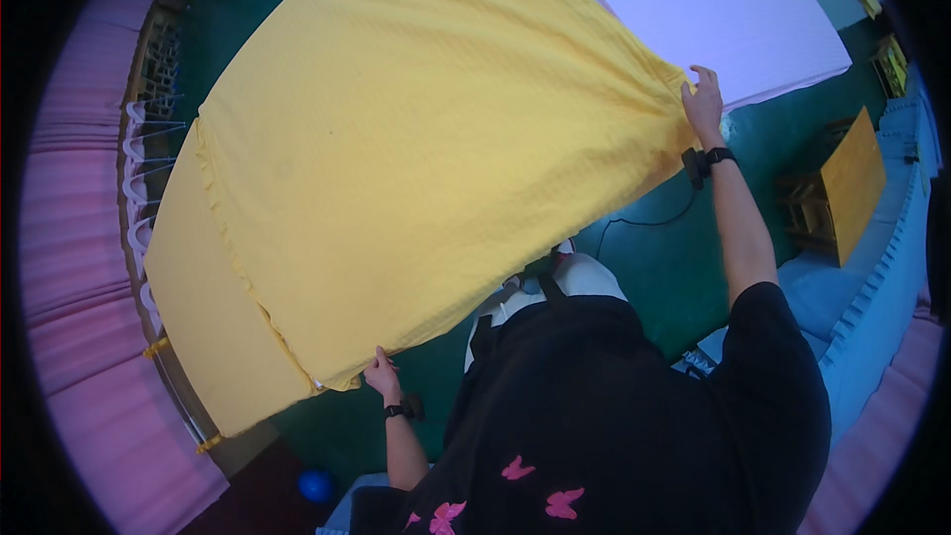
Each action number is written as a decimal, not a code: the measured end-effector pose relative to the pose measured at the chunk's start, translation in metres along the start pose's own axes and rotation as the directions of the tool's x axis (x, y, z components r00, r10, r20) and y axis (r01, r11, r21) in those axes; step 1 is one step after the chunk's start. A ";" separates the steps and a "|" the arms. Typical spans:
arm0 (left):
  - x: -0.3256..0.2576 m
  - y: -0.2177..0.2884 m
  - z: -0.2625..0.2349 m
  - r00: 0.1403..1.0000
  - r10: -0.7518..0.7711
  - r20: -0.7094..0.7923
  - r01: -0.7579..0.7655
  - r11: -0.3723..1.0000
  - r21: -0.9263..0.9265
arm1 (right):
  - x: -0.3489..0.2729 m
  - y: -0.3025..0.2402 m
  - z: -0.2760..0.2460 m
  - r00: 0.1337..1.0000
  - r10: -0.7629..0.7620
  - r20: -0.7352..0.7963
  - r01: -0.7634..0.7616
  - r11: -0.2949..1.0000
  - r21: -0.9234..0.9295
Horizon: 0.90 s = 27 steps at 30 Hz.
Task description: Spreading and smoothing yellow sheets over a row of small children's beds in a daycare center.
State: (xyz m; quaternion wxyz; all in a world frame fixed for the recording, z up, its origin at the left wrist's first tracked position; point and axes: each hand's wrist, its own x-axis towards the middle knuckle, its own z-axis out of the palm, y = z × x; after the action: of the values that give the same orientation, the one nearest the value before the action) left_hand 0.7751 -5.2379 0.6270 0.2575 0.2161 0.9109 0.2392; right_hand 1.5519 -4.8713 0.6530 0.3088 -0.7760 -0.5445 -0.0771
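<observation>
Pinching one corner of yellow textured bedsheet (pixel 396 149) in left hand (pixel 380 374), fingers closed on hem; gripping far corner in right hand (pixel 703 99), arm raised, fingers bunching cloth. Sheet spread mid-air between both grips, billowing over green floor (pixel 654 267) toward white mattress (pixel 713 10).

Advisable: keep both corners level and taut, hems aligned, tension even to avoid sag.

Unclear: sheet's far edge cut off at top; thumbs hidden behind fabric; pink curtain (pixel 79 238) and wooden rack (pixel 149 168) distorted at left rim.
</observation>
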 end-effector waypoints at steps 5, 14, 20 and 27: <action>0.008 0.012 0.000 1.000 -0.004 -0.002 0.004 0.995 0.101 | 0.032 -0.034 0.032 0.906 -0.029 0.423 0.004 0.998 0.059; 0.007 0.026 -0.009 0.988 -0.141 0.060 0.137 0.988 0.072 | 0.125 -0.060 0.056 0.897 0.227 0.379 -0.222 0.973 -0.058; -0.001 0.035 -0.003 0.940 0.340 -0.024 -0.307 0.875 0.374 | 0.120 -0.034 0.084 0.920 0.191 0.342 -0.218 0.975 0.040; -0.004 0.030 0.010 0.847 0.510 -0.149 -0.419 0.813 0.404 | 0.039 -0.032 0.097 0.963 -0.201 0.178 0.191 0.979 0.072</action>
State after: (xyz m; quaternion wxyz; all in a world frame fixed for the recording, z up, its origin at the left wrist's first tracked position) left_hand 0.7924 -5.2129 0.6372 0.0300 0.4446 0.8823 0.1512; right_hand 1.5175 -4.7787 0.6064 0.2690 -0.7134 -0.6468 -0.0203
